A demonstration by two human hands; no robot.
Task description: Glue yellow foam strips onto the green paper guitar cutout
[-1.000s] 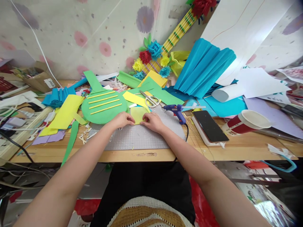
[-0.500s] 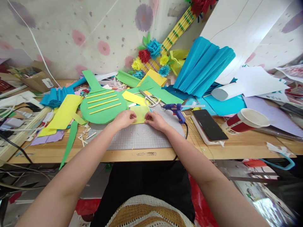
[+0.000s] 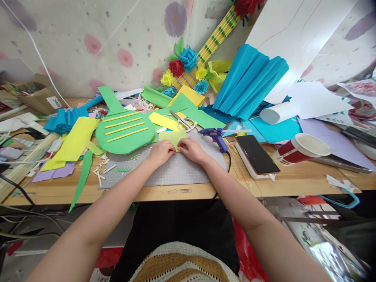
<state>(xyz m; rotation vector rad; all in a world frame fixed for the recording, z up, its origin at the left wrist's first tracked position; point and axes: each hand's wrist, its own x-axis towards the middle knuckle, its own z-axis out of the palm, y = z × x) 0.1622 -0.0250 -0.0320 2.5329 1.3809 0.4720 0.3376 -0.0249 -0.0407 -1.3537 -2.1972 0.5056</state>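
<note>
A pale yellow-green paper sheet (image 3: 171, 136) is pinched at its near edge by both hands over a grey gridded cutting mat (image 3: 179, 174).

The sheet lies flat at the mat's far side. The fingertips of the left hand (image 3: 161, 152) and right hand (image 3: 192, 149) are curled together on it and nearly meet. Just to the left lies a rounded green card shape (image 3: 125, 137), on which four thin yellow strips are laid. Beyond the sheet rest white-handled scissors (image 3: 184, 123), and to its right a blue glue gun (image 3: 216, 136), a glossy black phone (image 3: 257, 154) and a tipped red paper cup (image 3: 295, 150). A white label (image 3: 54, 102) is seen on a cardboard box; its writing cannot be read.
</note>
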